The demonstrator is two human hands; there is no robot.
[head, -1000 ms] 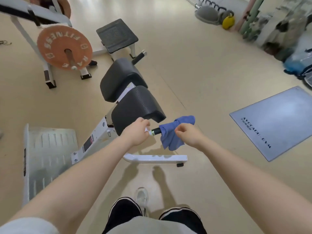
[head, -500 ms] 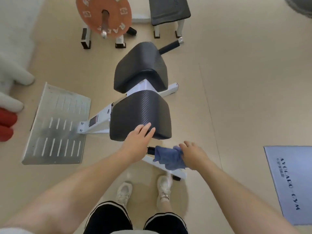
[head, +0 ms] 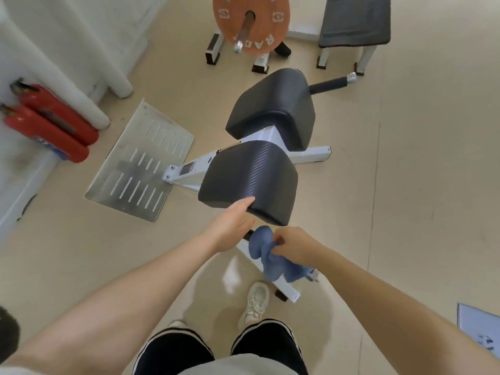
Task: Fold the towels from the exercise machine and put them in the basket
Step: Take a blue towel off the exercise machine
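Towel: a blue towel hangs bunched over the near handle of the exercise machine, just below the closer of its two black pads, with its loose end trailing down toward the person's shoe.

Right hand: the right hand has its fingers curled into the cloth and pinches a fold near the top of the bundle, on the side away from the pad.

Left hand: the left hand lies with fingers straight and together, their tips touching the lower edge of the near pad; it holds nothing. The towel sits just beside its thumb side.

Handle: only a short dark stub of the handle shows between the left hand and the cloth; the rest is wrapped, so I cannot tell how far along it the towel reaches.

Key relation: the handle's long axis seems to run out from the pad toward the right hand, so the towel would have to slide off that way. The right hand is the nearer one and already has hold.

Step, as I judge it: taking the towel off the machine; folding is not yet begun.

Basket: none in view from here.

Risk: the bunched cloth may snag on the handle's end.
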